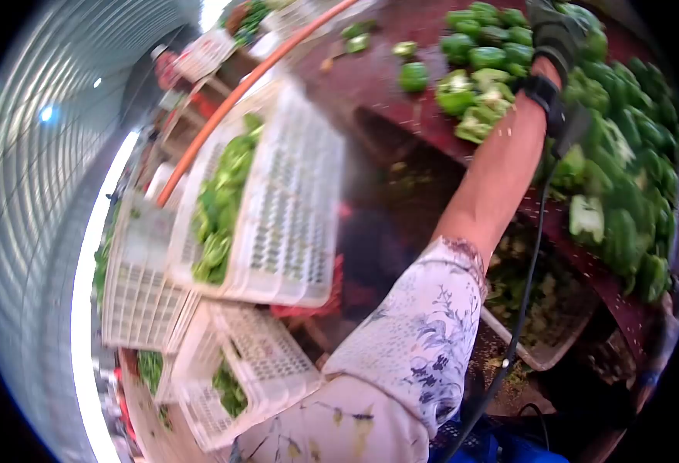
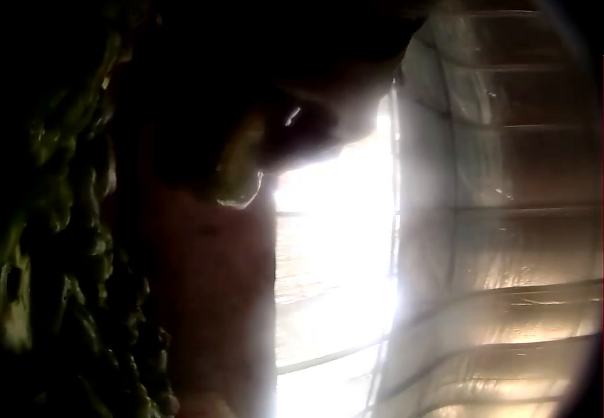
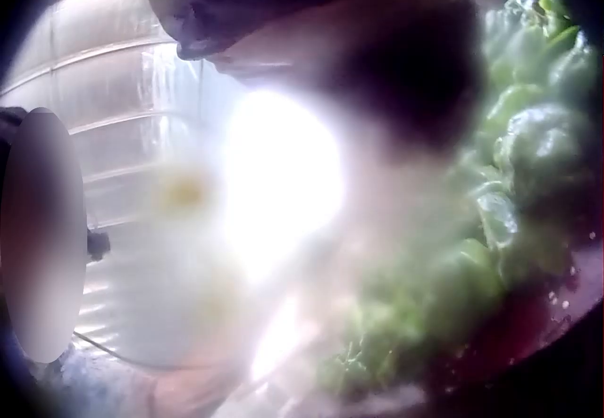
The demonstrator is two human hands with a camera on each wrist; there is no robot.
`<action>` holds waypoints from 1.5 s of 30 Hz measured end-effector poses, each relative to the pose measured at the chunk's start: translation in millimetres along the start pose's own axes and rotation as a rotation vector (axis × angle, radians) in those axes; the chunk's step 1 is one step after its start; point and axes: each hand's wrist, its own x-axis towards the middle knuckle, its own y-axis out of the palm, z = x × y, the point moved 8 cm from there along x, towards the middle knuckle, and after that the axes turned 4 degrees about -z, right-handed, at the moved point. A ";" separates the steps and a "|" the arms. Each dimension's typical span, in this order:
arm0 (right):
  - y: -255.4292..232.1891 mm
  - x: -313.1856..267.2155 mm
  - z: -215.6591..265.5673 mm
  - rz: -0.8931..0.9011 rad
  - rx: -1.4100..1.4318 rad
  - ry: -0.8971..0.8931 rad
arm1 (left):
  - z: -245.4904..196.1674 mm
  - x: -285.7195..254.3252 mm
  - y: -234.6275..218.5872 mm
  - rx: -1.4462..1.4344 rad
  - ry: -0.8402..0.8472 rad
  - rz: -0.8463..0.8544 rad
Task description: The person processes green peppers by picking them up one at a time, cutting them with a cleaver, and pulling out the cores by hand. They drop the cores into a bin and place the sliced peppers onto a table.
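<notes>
My left hand [image 1: 559, 35], in a dark glove with a camera strap at the wrist, reaches over piled green peppers [image 1: 625, 154] at the upper right of the head view. In the dim left wrist view, its shaded fingers grip a green pepper [image 2: 242, 168] with a pale, lit edge. Cut, pale-fleshed peppers [image 1: 478, 100] lie beside the forearm. My right hand [image 3: 293, 45] is outside the head view. In the right wrist view it is dark and blurred against glare, close over green peppers [image 3: 528, 154]; I cannot tell what it holds.
White plastic crates [image 1: 285, 201] with green produce stand stacked at the left. An orange hose [image 1: 239, 89] crosses in front of them. The dark red table [image 1: 386, 69] has an edge facing me. Below it sits a bin [image 1: 536, 351] of scraps. A black cable [image 1: 531, 285] trails from the wrist.
</notes>
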 end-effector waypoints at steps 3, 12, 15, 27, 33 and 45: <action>-28.8 3.3 56.4 -0.207 0.313 0.590 | 17.2 -42.1 -43.5 -0.095 -0.008 -0.015; 51.7 9.4 48.7 0.144 -0.064 -0.017 | 55.4 -132.5 -132.7 -0.192 -0.117 -0.078; 95.8 -5.6 1.1 0.248 0.189 0.027 | 61.3 -148.4 -145.0 -0.223 -0.139 -0.084; 109.8 -19.4 116.9 0.180 0.758 0.812 | 99.7 -120.0 -141.8 0.017 -0.047 0.128; 120.8 -9.3 138.1 0.169 0.764 0.723 | 81.5 -104.9 -130.9 0.143 0.157 0.392; 184.0 22.6 235.4 0.281 0.289 0.299 | 118.3 -142.5 -151.8 0.063 0.093 -0.006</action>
